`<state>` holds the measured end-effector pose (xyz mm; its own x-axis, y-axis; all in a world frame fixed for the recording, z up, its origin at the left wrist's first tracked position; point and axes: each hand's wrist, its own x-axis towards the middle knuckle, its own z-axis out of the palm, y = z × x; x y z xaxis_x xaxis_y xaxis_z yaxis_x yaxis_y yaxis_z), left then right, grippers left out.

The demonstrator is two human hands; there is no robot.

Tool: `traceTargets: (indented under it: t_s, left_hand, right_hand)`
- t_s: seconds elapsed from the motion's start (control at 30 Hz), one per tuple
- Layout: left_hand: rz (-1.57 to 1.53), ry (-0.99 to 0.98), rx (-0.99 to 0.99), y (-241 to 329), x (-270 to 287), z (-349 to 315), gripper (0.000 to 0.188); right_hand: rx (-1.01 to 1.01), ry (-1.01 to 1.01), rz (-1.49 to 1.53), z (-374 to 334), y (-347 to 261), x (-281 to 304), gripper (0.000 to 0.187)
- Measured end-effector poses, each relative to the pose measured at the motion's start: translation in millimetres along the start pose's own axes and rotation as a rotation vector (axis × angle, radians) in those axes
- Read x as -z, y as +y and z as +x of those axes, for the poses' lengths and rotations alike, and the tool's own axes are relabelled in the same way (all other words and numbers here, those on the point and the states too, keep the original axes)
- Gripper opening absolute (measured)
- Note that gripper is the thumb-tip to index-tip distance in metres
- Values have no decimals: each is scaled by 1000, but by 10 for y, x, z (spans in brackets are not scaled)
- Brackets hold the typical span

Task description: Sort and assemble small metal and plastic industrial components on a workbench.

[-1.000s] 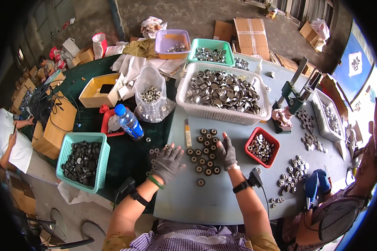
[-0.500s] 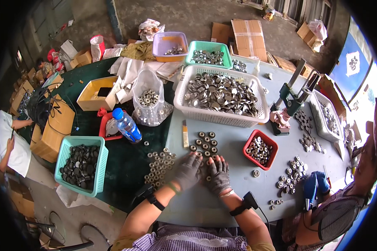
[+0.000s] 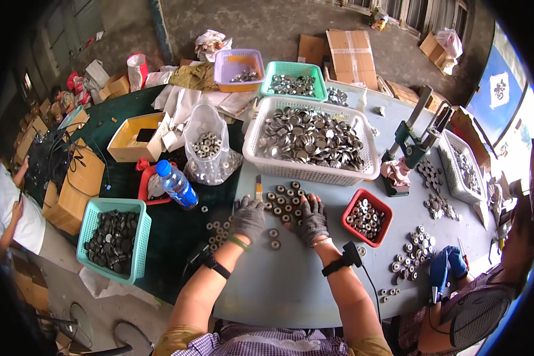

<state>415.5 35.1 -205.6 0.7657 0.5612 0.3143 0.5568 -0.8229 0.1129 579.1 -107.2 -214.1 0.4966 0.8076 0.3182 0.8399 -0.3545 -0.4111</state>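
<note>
Small metal rings with dark rims (image 3: 283, 200) lie in a loose cluster on the grey tabletop between my hands. My left hand (image 3: 248, 222), in a grey fingerless glove, rests left of them with its fingers stretched forward, beside a narrow tan-and-white strip (image 3: 258, 188). My right hand (image 3: 312, 222), gloved alike, lies flat along the cluster's right side, fingers extended and thumb toward the nearest rings. Two more rings (image 3: 274, 238) sit nearer me, between my wrists. Paler rings (image 3: 215, 232) are gathered left of my left hand, which partly covers them. Neither hand grips anything.
Ahead stands a white basket of metal caps (image 3: 311, 169); a red bin of rings (image 3: 368, 218) is at right. A blue-capped bottle (image 3: 177, 185) and green basket (image 3: 114, 237) stand left. A hand press (image 3: 412, 139) and a co-worker's blue-gloved hand (image 3: 448, 265) are to the right.
Both hands have moved forward and apart, the left one also leftward over part of the paler rings. The cluster has shifted slightly forward, and two rings between my wrists have come into view.
</note>
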Motion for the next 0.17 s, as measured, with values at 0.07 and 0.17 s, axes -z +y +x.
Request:
traceTargets:
  t_s: [0.07, 0.17]
  left_hand:
    - [44, -12, 20, -110, -89, 100, 31]
    - [261, -131, 117, -268, -218, 224, 44]
  right_hand:
    - [-10, 31, -7, 4, -17, -6, 100]
    - [162, 145, -113, -217, -21, -89, 97]
